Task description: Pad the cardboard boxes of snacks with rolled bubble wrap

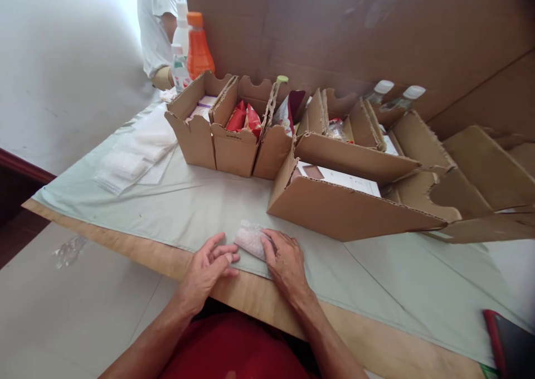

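A small clear plastic bag with pinkish contents [249, 238] lies on the pale green cloth [188, 206] near the table's front edge. My right hand [286, 262] rests on the bag's right end, fingers curled over it and gripping it. My left hand [207, 270] lies just left of the bag with its fingers loosely bent and apart, fingertips close to the bag but holding nothing.
A row of open cardboard boxes [234, 145] with packets stands behind; a larger box [346, 212] lies right. Flat plastic bags [134, 156] sit at left. Bottles [196, 47] and another person's white shirt [156, 22] are at the back. A dark phone [510, 345] lies at right.
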`<state>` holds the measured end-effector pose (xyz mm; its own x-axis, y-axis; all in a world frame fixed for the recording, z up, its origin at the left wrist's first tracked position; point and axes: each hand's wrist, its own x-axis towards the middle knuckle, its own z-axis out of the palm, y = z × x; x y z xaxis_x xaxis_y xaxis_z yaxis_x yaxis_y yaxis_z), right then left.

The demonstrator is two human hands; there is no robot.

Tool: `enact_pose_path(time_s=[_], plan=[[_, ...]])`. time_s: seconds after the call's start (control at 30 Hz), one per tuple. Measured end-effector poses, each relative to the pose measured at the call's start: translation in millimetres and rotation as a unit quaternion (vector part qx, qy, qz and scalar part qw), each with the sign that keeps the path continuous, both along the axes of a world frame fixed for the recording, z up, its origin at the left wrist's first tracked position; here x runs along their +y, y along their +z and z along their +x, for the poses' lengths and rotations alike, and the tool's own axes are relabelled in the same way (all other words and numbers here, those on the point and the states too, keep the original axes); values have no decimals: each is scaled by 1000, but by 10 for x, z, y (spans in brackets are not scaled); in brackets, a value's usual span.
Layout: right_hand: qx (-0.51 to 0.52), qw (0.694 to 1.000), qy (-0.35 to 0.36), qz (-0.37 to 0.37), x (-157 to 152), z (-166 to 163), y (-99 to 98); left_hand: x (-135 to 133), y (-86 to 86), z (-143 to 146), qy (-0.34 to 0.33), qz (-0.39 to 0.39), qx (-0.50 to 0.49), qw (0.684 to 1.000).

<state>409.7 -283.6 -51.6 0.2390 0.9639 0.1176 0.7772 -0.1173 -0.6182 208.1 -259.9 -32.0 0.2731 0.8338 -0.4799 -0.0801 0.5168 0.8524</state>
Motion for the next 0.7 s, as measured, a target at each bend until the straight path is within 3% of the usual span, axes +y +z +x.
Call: enact_pose_path(time_s=[0.07,0.2,0.3,0.4,0.47,0.6,0.7], plan=[[22,1000,-5,-6,-24,7,25,-17,30,90,30,-31,-28,999],[77,997,-9,-21,-128,-30,86,21,37,320,106,11,-82,991],[202,979,-12,-23,-250,-108,123,12,17,455,140,-15,-139,980],[322,946,-20,-31,-378,-147,146,-39,11,517,82,-45,-160,983],[296,955,-12,-33,-453,-104,167,-71,29,519,42,-27,-148,988],[183,983,0,10,-566,115,330,-119,141,486,-42,84,-50,994],[172,983,55,8,-622,244,586,-177,249,487,-168,197,44,965]])
